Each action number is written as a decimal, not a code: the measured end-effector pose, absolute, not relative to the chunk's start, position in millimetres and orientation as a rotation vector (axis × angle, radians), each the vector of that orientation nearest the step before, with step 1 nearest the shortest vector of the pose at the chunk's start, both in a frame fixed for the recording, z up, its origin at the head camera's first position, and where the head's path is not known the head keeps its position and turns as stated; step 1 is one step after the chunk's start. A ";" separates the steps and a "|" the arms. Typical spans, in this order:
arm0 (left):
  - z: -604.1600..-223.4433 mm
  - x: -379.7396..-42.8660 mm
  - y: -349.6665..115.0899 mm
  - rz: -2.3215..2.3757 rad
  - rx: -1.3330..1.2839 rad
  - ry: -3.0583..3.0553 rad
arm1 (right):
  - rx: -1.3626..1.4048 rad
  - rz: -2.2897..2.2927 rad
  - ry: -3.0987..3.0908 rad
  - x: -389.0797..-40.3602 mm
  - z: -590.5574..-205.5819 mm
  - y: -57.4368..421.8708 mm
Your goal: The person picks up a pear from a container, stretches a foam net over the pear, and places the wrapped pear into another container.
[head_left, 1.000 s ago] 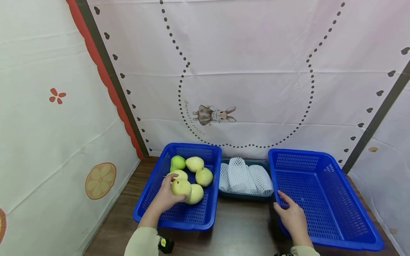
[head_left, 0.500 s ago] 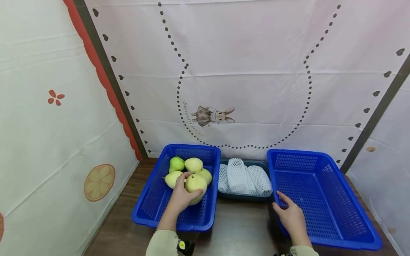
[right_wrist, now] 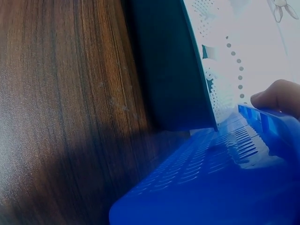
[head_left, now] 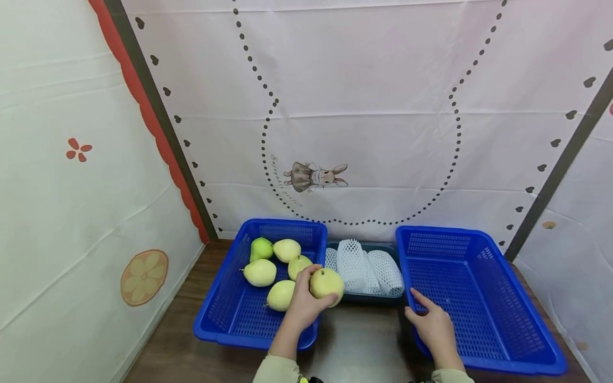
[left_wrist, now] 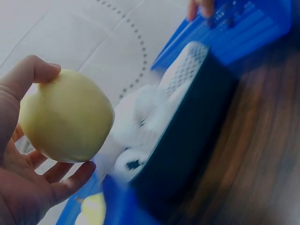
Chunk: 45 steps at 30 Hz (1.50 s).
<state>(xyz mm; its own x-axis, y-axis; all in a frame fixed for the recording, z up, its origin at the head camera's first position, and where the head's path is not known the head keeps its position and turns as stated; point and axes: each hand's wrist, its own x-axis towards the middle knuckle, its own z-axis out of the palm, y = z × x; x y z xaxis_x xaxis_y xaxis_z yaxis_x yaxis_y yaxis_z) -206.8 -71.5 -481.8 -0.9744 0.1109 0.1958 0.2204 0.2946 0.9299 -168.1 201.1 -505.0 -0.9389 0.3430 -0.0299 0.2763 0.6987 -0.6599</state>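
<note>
My left hand [head_left: 306,302] grips a pale yellow pear [head_left: 328,287] just over the right rim of the left blue basket [head_left: 225,338]. In the left wrist view, thumb and fingers curve around the pear [left_wrist: 70,117]. Several yellow pears [head_left: 259,273] and a greener pear [head_left: 261,249] lie in that basket. At the left rim of the right blue basket [head_left: 483,298] is my right hand [head_left: 435,330], thumb and forefinger spread apart. The right wrist view shows one digit [right_wrist: 279,98] by the rim of that basket [right_wrist: 225,187]; the other fingers are hidden.
Between the baskets stands a dark green tray [head_left: 369,299] holding several white foam net sleeves [head_left: 351,266]. Everything stands on a brown wooden table [head_left: 356,340]. A printed cloth wall [head_left: 364,133] rises right behind, with another cloth [head_left: 96,213] at the left.
The left hand has lifted the pear from among the others and carried it rightward to the basket's right rim. The right hand stays at its basket's rim.
</note>
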 end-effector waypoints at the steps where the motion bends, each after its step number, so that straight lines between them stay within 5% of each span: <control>1: -483.2 -205.6 -68.0 -1.783 -0.328 -2.459 | -0.510 1.060 -2.808 -168.3 -505.1 200.9; 24: -489.9 -199.4 -59.9 -1.623 -0.229 -2.528 | -0.504 1.029 -2.820 -173.1 -505.7 189.6; 45: -512.4 -196.6 -5.3 -1.682 -0.204 -2.433 | -0.574 1.091 -2.796 -172.9 -507.4 187.4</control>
